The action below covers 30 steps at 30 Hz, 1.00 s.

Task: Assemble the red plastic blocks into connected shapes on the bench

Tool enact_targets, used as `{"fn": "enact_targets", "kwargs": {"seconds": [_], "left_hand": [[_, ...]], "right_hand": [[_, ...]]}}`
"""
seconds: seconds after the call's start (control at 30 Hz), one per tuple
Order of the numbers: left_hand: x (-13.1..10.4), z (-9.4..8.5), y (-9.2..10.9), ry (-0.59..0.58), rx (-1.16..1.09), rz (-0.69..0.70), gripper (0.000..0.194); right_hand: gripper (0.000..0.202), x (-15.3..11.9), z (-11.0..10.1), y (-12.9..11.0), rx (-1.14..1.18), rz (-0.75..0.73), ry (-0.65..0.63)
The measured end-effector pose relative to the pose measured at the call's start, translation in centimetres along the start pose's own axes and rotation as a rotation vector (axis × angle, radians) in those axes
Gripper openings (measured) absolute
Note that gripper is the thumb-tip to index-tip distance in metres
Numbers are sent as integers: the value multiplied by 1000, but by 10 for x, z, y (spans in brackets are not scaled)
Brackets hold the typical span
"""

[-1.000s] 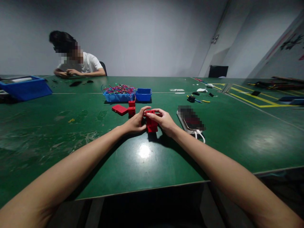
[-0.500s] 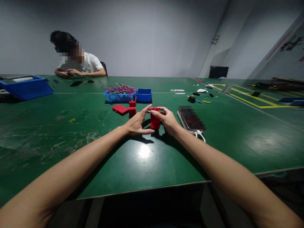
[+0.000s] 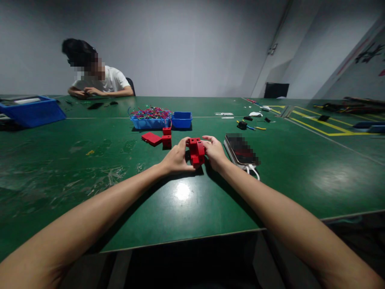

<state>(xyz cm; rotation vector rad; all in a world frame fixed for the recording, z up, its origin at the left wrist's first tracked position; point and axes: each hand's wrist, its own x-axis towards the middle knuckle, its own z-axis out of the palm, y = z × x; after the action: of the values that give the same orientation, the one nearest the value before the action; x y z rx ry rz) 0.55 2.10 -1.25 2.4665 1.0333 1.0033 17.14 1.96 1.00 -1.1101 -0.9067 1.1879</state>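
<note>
In front of me, low over the green table [image 3: 144, 224], a red block with small holes in its top [image 3: 196, 149] is between my two hands. It has a stepped shape; whether it is one piece or several together I cannot tell. My left hand [image 3: 177, 158] grips it from the left, thumb low and fingers higher up. From the right, my right hand [image 3: 215, 153] holds its side, with some fingertips hidden behind it. Left of my hands lie a flat red piece [image 3: 151, 139] and two small red blocks [image 3: 166, 141].
Behind the red pieces stand a blue tray heaped with coloured wires [image 3: 152, 122] and a smaller blue bin [image 3: 182, 120]. A phone with white cables [image 3: 240, 149] lies right. Pliers [image 3: 251, 127] are farther back. A person [image 3: 102, 82] sits across the table, near a large blue bin [image 3: 36, 112].
The red block has been turned and now shows its stepped side. My left fingers and thumb have closed in on it; my right fingers have shifted toward its right side.
</note>
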Motion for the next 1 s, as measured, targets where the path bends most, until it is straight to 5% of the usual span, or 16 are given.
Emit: {"fn": "enact_targets", "kwargs": {"seconds": [0.13,0.3,0.67,0.83,1.0], "left_hand": [[2,-1,-2,54,-33,-80,98],[4,-3,-2,43,-142,-175,92],[5,-2,-9,65,-246,-200,92],[5,-3,-11,69,-270,-181,92],[4,-3,-10,77,-286,-162,90]], "right_hand": [[60,2,-6,2,-22,-78,25],[75,9,-12,5,-72,-138,151],[16,17,-12,13,17,20,49],[12,18,-12,14,26,36,-14],[11,27,-15,18,42,-54,77]]}}
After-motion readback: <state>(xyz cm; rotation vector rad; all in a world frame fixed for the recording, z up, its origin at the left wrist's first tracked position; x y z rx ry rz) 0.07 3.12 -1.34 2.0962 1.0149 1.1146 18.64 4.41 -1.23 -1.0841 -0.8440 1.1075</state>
